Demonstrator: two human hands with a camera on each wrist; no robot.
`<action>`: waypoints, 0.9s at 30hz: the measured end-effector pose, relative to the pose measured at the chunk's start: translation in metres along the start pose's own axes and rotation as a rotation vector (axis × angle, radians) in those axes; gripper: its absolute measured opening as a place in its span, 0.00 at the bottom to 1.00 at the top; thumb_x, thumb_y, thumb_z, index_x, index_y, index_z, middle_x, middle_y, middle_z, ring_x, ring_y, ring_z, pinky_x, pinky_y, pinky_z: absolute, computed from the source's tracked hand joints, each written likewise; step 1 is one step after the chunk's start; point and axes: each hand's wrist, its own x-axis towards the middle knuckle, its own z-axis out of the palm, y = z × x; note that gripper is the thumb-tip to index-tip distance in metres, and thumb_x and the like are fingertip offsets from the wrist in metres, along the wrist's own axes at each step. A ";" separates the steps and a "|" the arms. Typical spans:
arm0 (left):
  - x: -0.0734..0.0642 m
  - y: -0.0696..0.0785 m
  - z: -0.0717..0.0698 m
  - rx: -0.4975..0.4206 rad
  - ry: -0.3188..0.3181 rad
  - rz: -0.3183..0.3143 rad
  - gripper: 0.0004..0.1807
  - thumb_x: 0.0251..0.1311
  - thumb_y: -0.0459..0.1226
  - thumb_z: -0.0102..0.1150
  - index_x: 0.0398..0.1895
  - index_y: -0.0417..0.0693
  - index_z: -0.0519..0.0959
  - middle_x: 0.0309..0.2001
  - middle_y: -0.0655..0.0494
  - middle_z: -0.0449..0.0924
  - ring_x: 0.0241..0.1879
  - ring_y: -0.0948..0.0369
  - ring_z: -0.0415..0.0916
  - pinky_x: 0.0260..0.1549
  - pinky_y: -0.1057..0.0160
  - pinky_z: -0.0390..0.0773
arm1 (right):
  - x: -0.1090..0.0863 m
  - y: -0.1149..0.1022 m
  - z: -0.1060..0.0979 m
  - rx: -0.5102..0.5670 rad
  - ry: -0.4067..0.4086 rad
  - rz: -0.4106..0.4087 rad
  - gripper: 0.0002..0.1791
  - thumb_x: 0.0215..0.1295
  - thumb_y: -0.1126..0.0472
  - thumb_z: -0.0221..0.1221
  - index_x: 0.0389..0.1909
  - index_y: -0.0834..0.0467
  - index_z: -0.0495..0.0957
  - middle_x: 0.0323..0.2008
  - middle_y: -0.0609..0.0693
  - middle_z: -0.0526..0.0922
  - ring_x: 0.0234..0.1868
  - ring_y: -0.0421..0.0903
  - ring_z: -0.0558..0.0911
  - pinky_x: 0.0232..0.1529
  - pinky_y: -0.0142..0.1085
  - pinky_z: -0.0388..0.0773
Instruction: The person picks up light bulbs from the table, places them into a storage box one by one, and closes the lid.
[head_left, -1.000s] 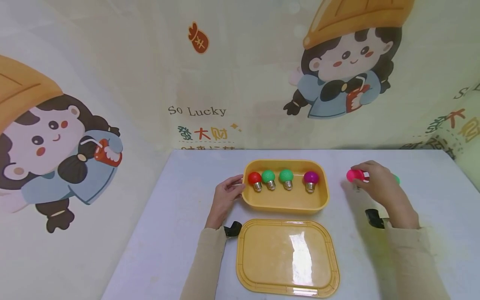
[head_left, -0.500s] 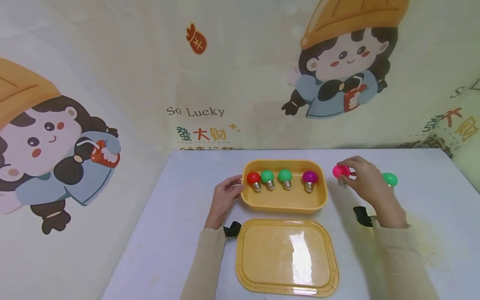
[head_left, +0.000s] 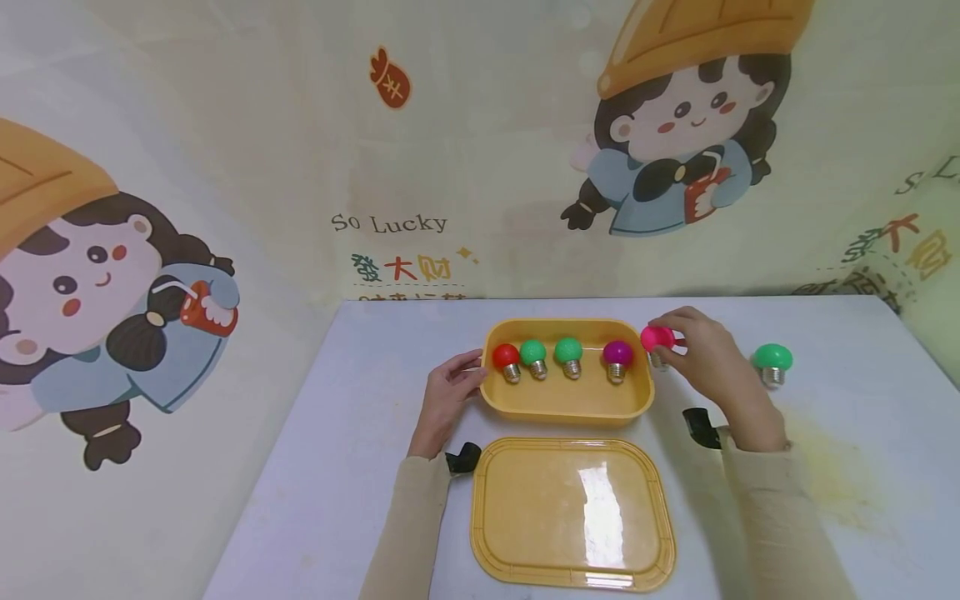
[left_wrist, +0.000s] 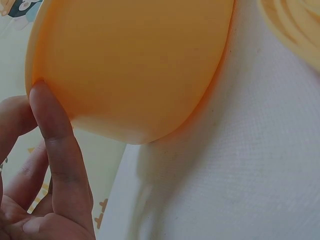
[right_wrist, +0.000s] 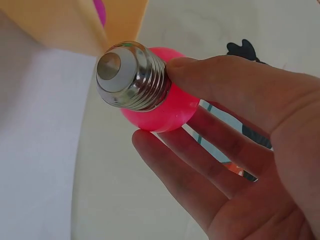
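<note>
My right hand [head_left: 701, 350] pinches a pink light bulb [head_left: 656, 337] by its globe, at the right rim of the yellow box [head_left: 566, 413]. In the right wrist view, the bulb's silver screw base [right_wrist: 142, 85] points away from the palm, with the thumb beside it. Inside the box lie a red bulb [head_left: 505, 356], two green bulbs [head_left: 532, 350] and a purple bulb [head_left: 618, 352]. My left hand [head_left: 447, 387] rests its fingertips against the box's left end; in the left wrist view, the thumb [left_wrist: 57, 135] lies on the box's outer wall.
A yellow lid [head_left: 540, 517] lies flat on the white table in front of the box. Another green bulb [head_left: 772, 360] is on the table at the right. A printed cloth [head_left: 487, 167] hangs behind the table's back edge.
My right hand has carried the pink bulb leftward to the box's right rim, uncovering the green bulb on the right. The left hand stays at the box.
</note>
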 end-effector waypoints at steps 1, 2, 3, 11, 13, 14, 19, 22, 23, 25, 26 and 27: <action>0.000 0.000 0.000 0.002 0.001 0.000 0.20 0.64 0.35 0.65 0.59 0.45 0.79 0.55 0.42 0.79 0.46 0.55 0.80 0.37 0.70 0.82 | 0.001 -0.002 0.000 0.004 -0.001 -0.002 0.22 0.59 0.68 0.68 0.55 0.68 0.77 0.55 0.68 0.74 0.55 0.68 0.75 0.49 0.59 0.79; 0.000 0.000 0.000 0.002 0.001 -0.001 0.20 0.64 0.35 0.64 0.59 0.45 0.79 0.55 0.42 0.79 0.46 0.55 0.80 0.37 0.70 0.82 | 0.001 -0.003 0.001 0.007 -0.003 -0.002 0.22 0.59 0.68 0.68 0.55 0.68 0.78 0.55 0.68 0.74 0.55 0.68 0.75 0.49 0.59 0.79; -0.001 0.000 0.000 0.002 0.002 -0.001 0.20 0.64 0.35 0.65 0.59 0.45 0.79 0.55 0.42 0.79 0.46 0.55 0.80 0.37 0.70 0.82 | 0.002 -0.005 0.001 0.010 -0.004 -0.001 0.23 0.59 0.68 0.68 0.55 0.68 0.78 0.55 0.68 0.74 0.55 0.68 0.75 0.49 0.58 0.79; 0.001 -0.001 0.000 -0.010 0.002 0.000 0.20 0.63 0.35 0.65 0.59 0.45 0.79 0.55 0.42 0.79 0.45 0.56 0.80 0.37 0.69 0.83 | 0.008 -0.016 0.005 0.014 -0.019 -0.012 0.23 0.59 0.68 0.68 0.55 0.68 0.78 0.55 0.67 0.74 0.55 0.67 0.75 0.50 0.58 0.80; 0.001 -0.001 0.000 -0.013 0.004 -0.001 0.20 0.63 0.35 0.65 0.58 0.45 0.80 0.54 0.42 0.79 0.45 0.56 0.80 0.37 0.69 0.83 | 0.010 -0.018 0.007 0.015 -0.025 -0.016 0.23 0.59 0.68 0.68 0.55 0.68 0.78 0.55 0.67 0.75 0.55 0.67 0.76 0.50 0.57 0.80; 0.001 -0.001 0.000 -0.012 0.005 -0.002 0.19 0.63 0.35 0.65 0.58 0.45 0.80 0.54 0.42 0.79 0.45 0.56 0.80 0.37 0.69 0.83 | 0.011 -0.019 0.008 0.019 -0.029 -0.019 0.22 0.59 0.68 0.68 0.55 0.68 0.78 0.55 0.67 0.75 0.55 0.67 0.76 0.50 0.57 0.80; 0.002 -0.002 0.000 -0.010 0.010 0.001 0.19 0.63 0.35 0.65 0.58 0.46 0.80 0.53 0.44 0.80 0.45 0.56 0.81 0.37 0.69 0.83 | 0.016 -0.025 0.015 0.027 -0.041 -0.037 0.21 0.60 0.68 0.67 0.54 0.68 0.78 0.54 0.67 0.75 0.55 0.66 0.76 0.51 0.57 0.80; 0.001 -0.001 0.000 -0.009 0.012 0.003 0.19 0.63 0.35 0.65 0.57 0.46 0.80 0.52 0.46 0.81 0.43 0.59 0.81 0.37 0.68 0.83 | 0.019 -0.027 0.018 0.032 -0.045 -0.054 0.20 0.61 0.69 0.66 0.54 0.69 0.78 0.53 0.67 0.76 0.54 0.65 0.77 0.52 0.57 0.79; 0.001 -0.001 0.000 -0.010 0.012 0.004 0.19 0.63 0.35 0.65 0.57 0.46 0.80 0.52 0.46 0.81 0.43 0.59 0.81 0.37 0.68 0.83 | 0.020 -0.027 0.019 0.035 -0.047 -0.057 0.20 0.61 0.69 0.66 0.54 0.69 0.78 0.53 0.67 0.76 0.54 0.65 0.77 0.53 0.57 0.79; 0.000 0.000 0.001 -0.012 0.009 0.008 0.19 0.63 0.34 0.65 0.58 0.46 0.80 0.53 0.45 0.81 0.43 0.58 0.81 0.37 0.69 0.83 | 0.022 -0.028 0.022 0.041 -0.045 -0.067 0.19 0.62 0.69 0.65 0.53 0.69 0.78 0.52 0.67 0.77 0.53 0.65 0.77 0.53 0.57 0.79; 0.000 0.000 0.000 -0.011 0.008 0.011 0.19 0.63 0.34 0.65 0.58 0.46 0.80 0.53 0.45 0.80 0.44 0.58 0.81 0.37 0.69 0.83 | 0.023 -0.029 0.023 0.042 -0.045 -0.070 0.19 0.61 0.69 0.66 0.53 0.70 0.79 0.52 0.67 0.77 0.52 0.65 0.77 0.54 0.57 0.78; 0.001 0.001 0.000 -0.012 0.007 0.014 0.20 0.63 0.34 0.65 0.58 0.45 0.80 0.53 0.44 0.80 0.44 0.57 0.81 0.36 0.69 0.83 | 0.024 -0.029 0.024 0.043 -0.043 -0.074 0.18 0.61 0.69 0.66 0.52 0.70 0.79 0.51 0.67 0.77 0.51 0.64 0.77 0.54 0.57 0.78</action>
